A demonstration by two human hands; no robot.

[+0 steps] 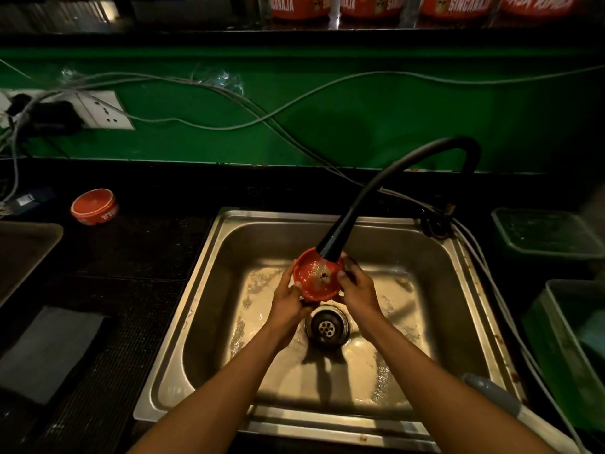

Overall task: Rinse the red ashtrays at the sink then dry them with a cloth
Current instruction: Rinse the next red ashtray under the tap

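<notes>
Both my hands hold one red ashtray (318, 279) under the black faucet head (332, 249), above the sink (209, 290) basin. My left hand (288, 298) curls round its left rim, my right hand (355, 290) pinches the right rim with thumb on the inner face. So a two-sided grip, fingers wrapped, not spread. The ashtray is tilted toward me, open face up to the spout, water running onto it.

Risks, as I judge them:
- Wet glazed surface, so it could slip out of the grip and drop onto the steel basin just below, near the drain (326, 327). Could chip.
- The faucet head sits touching or nearly touching the far rim, I can't tell which. Lifting straight up would knock it.
- Tilted bowl under the stream may throw spray toward the wall socket (104, 109) and loose cables (229, 93), far left of the grip and beyond it. Keep the tilt low.

Room to move:
- Sink walls are well apart from the grip on all sides. Free space toward me and down.
- Exit left over the sink edge to the counter (137, 250). The grey cloth (49, 348) lies there, left of the grip and nearer me, for drying.
- Second red ashtray (94, 206) sits upside down on the counter, far left of the grip and beyond it.
- Right of the grip: green tubs (546, 231) crowd the sink edge, so less room.
- More red bowls on the shelf (458, 26) above, well out of the way.
</notes>
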